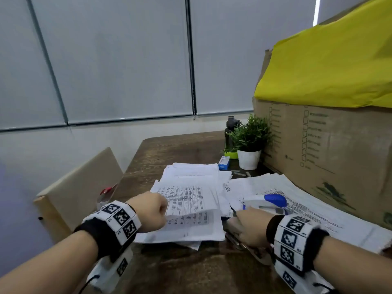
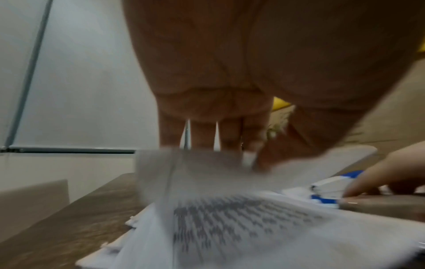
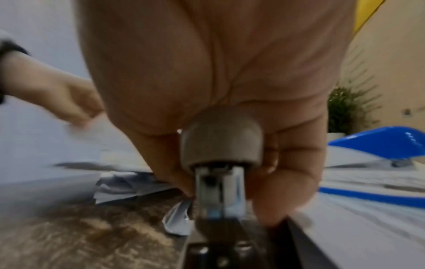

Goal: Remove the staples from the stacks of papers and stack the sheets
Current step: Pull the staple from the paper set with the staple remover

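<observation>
My left hand (image 1: 152, 211) pinches the near left edge of a printed sheet (image 1: 186, 198) and holds it lifted over the middle pile of papers (image 1: 191, 228). In the left wrist view the fingers (image 2: 230, 131) grip that sheet (image 2: 184, 172), which is blurred. My right hand (image 1: 248, 228) grips a grey-capped metal tool (image 3: 220, 142) low on the wooden table (image 1: 180, 272), between the two piles. A blue and white stapler (image 1: 273, 201) lies on the right pile of papers (image 1: 307, 209), just beyond my right hand. No staple is visible.
A big cardboard box (image 1: 328, 145) under a yellow cover (image 1: 328, 66) walls off the right. A potted plant (image 1: 249, 158), a dark bottle (image 1: 230, 128), a small blue box (image 1: 223, 163) and loose staple strips (image 1: 239, 172) sit behind the papers. A beige chair back (image 1: 80, 187) stands left.
</observation>
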{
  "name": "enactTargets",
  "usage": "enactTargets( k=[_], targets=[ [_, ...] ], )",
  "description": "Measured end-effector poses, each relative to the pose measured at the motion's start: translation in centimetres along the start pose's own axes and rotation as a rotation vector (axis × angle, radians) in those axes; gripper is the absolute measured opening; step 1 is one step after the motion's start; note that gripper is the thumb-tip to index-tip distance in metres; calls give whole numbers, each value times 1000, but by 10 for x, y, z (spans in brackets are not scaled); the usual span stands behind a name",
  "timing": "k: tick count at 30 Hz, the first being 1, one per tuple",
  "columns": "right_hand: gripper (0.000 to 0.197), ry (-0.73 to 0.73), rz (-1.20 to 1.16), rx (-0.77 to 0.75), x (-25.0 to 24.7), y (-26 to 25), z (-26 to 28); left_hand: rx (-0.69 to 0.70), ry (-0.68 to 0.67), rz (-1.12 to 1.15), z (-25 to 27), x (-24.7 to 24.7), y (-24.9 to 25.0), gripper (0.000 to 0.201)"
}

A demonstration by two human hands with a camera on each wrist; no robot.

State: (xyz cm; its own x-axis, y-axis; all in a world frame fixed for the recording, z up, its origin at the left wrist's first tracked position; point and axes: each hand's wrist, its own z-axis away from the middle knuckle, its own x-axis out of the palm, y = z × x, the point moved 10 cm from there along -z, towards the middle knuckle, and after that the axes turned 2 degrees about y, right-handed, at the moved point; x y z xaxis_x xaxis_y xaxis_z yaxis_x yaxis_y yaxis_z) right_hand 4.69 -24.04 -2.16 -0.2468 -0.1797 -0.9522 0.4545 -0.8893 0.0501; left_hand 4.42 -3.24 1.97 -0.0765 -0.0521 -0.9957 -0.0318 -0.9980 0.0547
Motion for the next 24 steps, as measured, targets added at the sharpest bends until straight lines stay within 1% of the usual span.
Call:
enactTargets(
  k=[1,3,5,6,7,8,9,10,11,13,14,16,18,20,21,22,24],
  targets=[
    [22,2,-30,37,2,3,-1,29,-75,6,17,5,3,9],
    [32,57,-95,98,2,12,-5,73,-251,37,53,20,6,12],
    [33,158,-182,137,-4,20,-10,90,-397,198,87,33,3,15],
    [31,215,-232,147,-9,21,-11,96,-435,318,99,37,1,22],
    [28,268,-281,151,-16,21,-10,99,-430,413,106,38,-1,32],
    [24,313,-315,149,-24,17,-5,73,-388,445,110,40,-7,43],
    [20,349,-338,136,-32,11,-1,39,-316,412,112,41,-16,52],
    [18,385,-355,106,-41,0,4,7,-259,307,116,45,-26,57],
    [17,409,-374,82,-47,-4,10,-4,-252,183,116,53,-27,59],
    [21,418,-385,2,-54,-31,22,19,-331,31,130,78,-32,66],
    [24,411,-380,-27,-54,-44,26,47,-353,-3,135,87,-31,70],
    [29,377,-379,-79,-48,-70,32,110,-337,-46,145,89,-27,70],
    [30,322,-372,-136,-35,-97,34,160,-324,15,153,86,-20,60],
    [30,257,-345,-186,-19,-124,35,148,-295,163,159,81,-21,48],
    [32,230,-321,-215,-12,-137,34,129,-267,200,161,78,-26,48],
    [34,200,-296,-243,-5,-149,33,106,-245,188,162,77,-34,51],
    [38,148,-269,-284,6,-169,29,53,-248,50,165,81,-54,65]
  ],
)
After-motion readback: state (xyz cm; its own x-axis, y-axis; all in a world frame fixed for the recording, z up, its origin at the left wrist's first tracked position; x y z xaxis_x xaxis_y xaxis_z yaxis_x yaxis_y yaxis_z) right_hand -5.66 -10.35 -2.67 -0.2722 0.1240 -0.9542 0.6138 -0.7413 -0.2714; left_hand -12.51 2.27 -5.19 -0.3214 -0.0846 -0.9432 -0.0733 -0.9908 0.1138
